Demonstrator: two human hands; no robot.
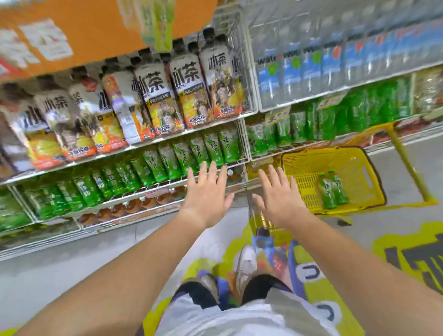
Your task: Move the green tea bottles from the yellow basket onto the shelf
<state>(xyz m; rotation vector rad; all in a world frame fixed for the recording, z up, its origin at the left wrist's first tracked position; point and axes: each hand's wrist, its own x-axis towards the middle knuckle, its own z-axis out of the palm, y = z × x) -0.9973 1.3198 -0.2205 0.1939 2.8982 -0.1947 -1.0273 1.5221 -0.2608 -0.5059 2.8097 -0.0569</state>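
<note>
Bare left hand (208,193) and right hand (279,196) spread, empty.

Both bare forearms extend forward toward the shelf (151,193), roughly parallel. The left hand (207,193) is held palm down, fingers spread and straight, empty, its fingertips level with the shelf's front edge. The right hand (279,197) is likewise flat, splayed and empty, positioned just beside the left hand and slightly farther from the shelf edge.
</note>
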